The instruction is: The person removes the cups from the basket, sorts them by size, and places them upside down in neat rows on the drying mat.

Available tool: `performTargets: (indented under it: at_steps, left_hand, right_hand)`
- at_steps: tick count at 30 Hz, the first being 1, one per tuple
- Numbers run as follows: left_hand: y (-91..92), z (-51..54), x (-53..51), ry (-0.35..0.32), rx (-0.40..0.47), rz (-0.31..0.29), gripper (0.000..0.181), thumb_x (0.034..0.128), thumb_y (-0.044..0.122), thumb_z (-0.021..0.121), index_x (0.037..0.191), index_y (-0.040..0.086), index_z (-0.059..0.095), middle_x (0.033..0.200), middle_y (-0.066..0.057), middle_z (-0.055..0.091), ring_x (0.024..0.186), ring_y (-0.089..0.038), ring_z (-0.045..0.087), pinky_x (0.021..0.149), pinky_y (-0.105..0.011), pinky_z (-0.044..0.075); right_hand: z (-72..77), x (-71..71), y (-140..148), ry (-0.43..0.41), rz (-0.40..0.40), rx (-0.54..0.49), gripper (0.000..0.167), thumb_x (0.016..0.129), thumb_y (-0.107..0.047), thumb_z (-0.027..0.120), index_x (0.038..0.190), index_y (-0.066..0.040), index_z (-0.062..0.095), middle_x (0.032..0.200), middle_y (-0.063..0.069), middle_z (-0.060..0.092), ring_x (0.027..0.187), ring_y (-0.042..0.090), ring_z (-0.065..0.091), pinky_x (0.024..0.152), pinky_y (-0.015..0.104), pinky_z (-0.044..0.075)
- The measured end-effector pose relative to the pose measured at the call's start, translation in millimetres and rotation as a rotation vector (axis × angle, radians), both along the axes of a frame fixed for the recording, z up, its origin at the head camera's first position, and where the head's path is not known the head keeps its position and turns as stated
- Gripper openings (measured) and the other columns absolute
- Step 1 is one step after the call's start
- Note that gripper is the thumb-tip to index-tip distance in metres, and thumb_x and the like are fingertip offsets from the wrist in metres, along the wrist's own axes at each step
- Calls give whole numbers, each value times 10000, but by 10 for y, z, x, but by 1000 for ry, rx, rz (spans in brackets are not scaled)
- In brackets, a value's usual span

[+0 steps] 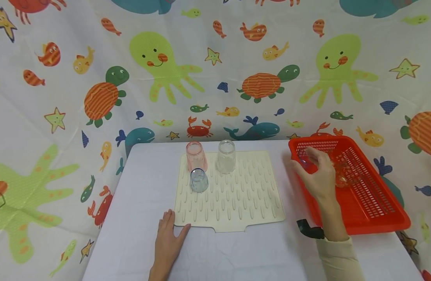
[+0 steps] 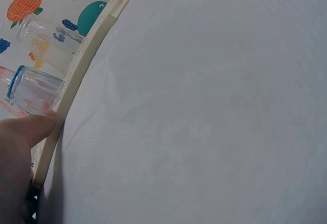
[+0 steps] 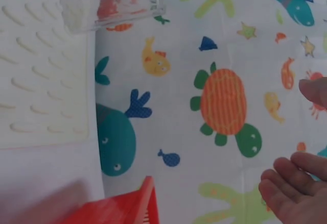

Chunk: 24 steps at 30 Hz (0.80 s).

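A cream ribbed drying mat lies on the table, with a pink glass, a taller clear glass and a small blue-rimmed glass standing on its back left part. My left hand rests at the mat's front left corner, its thumb touching the edge. Over the left side of a red plastic basket is my right hand, thumb and fingers apart with nothing between them. Inside the basket, a purplish glass shows by the fingers and amber glassware lies beyond them.
White cloth covers the table. A curtain printed with sea animals hangs behind and at both sides. The basket's raised rim stands right of the mat, and a black strap piece sticks out from the right wrist.
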<state>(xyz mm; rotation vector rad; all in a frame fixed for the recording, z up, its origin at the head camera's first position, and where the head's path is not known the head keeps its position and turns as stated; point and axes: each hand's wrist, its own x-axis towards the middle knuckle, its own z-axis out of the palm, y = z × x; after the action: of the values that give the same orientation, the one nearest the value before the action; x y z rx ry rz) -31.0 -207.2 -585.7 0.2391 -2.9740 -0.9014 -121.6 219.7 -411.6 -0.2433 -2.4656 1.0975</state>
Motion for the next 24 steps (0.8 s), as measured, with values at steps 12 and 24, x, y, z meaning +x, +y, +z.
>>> performTargets:
  at_steps: [12,24]
  left_hand:
    - [-12,-1,0,12,2,-7,852,862,430,774,1453,-84,440,1573,-237,388,1507,-393,297,1269,-536,215]
    - [-11,7,1,14,6,-5,844,861,419,779,1449,-86,445,1567,-240,394,1504,-392,303,1268,-538,215]
  right_hand:
    - [-52,-64,295,-134,-55,-49,708,911,-422,721,1468,-78,454,1468,143,509,1328,335,504,1132,562,450]
    - [-225,-109,649,-269,-69,-17,766,942,-504,642,1513,-57,395,1492,214,468,1337,407,475,1086,630,455]
